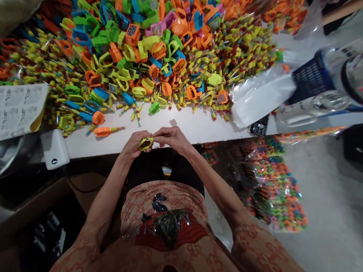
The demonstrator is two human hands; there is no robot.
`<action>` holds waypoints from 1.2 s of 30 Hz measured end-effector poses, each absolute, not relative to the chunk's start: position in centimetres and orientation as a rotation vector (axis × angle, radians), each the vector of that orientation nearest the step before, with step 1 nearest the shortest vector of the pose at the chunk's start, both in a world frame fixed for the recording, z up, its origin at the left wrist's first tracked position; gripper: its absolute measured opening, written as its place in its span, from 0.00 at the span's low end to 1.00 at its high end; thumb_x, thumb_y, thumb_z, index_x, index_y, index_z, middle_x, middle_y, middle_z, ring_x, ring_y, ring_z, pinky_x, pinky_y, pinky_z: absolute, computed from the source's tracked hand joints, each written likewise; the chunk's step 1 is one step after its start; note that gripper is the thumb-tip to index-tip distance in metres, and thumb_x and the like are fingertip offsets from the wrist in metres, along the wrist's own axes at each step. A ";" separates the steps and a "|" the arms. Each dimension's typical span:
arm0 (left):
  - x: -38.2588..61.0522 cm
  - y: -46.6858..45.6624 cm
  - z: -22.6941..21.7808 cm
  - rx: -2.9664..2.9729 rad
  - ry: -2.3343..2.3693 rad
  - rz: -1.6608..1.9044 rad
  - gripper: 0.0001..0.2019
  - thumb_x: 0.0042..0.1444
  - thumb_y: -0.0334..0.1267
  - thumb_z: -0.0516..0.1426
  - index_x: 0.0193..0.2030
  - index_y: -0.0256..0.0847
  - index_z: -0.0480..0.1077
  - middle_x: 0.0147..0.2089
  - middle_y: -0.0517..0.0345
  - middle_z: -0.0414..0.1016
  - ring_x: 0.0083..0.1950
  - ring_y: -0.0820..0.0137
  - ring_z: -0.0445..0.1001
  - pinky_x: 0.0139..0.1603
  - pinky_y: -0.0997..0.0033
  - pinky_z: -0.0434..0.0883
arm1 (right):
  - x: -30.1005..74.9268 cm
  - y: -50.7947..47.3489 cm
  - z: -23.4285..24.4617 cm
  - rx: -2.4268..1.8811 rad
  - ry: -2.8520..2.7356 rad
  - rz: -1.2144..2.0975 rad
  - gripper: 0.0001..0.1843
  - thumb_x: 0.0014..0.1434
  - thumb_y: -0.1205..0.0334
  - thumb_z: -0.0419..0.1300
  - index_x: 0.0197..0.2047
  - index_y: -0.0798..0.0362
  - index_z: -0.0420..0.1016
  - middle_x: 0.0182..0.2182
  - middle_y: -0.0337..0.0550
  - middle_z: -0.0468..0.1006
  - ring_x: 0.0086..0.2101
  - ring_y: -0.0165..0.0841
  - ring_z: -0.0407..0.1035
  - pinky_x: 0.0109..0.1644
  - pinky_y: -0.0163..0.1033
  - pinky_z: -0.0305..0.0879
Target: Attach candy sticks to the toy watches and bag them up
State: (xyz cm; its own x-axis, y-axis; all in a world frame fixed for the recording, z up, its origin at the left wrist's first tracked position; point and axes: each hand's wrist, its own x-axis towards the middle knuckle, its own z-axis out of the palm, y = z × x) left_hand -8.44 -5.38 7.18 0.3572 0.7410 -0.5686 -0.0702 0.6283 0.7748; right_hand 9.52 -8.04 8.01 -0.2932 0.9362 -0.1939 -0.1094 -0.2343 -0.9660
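Over the near edge of the table, my left hand (134, 145) is closed around a yellow-green toy watch (145, 144), its strap loop facing up. My right hand (171, 137) has its fingertips pinched together at the watch's upper right edge; whatever is between them is too small to make out. An orange toy watch (102, 131) lies on the table left of my hands, with a small wrapped tube against it. Beyond the hands spreads a heap of toy watches (143, 44) in several colours, among many small yellow wrapped tubes (234, 53).
A sticker sheet (15, 107) and a white power bank (55, 149) lie at left. Clear plastic bags (261, 95), a keypad phone (259, 126) and a blue basket (314, 74) are at right. Filled bags (276, 189) lie on the floor. Another person's hand (263, 2) reaches in at the back.
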 end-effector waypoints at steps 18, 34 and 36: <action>-9.2 -6.1 6.8 0.791 1.161 0.445 0.15 0.31 0.46 0.66 0.16 0.38 0.68 0.13 0.60 0.65 0.13 0.75 0.62 0.13 0.75 0.56 | 9.6 -8.0 6.0 -1.079 -1.463 1.575 0.15 0.55 0.49 0.72 0.34 0.54 0.86 0.30 0.41 0.79 0.28 0.28 0.69 0.33 0.36 0.69; -16.1 1.8 5.2 2.108 2.070 0.872 0.12 0.56 0.42 0.61 0.44 0.39 0.77 0.51 0.43 0.78 0.58 0.49 0.72 0.63 0.46 0.64 | 9.9 3.0 1.9 -1.839 -1.622 0.655 0.22 0.60 0.60 0.62 0.57 0.57 0.78 0.44 0.52 0.80 0.45 0.44 0.73 0.51 0.48 0.70; -12.8 2.8 3.7 2.207 1.862 0.808 0.12 0.56 0.41 0.63 0.46 0.40 0.76 0.51 0.45 0.79 0.57 0.51 0.72 0.61 0.50 0.66 | 8.9 3.8 1.5 -1.859 -1.708 0.638 0.19 0.60 0.63 0.60 0.54 0.56 0.79 0.45 0.52 0.80 0.48 0.44 0.72 0.52 0.47 0.69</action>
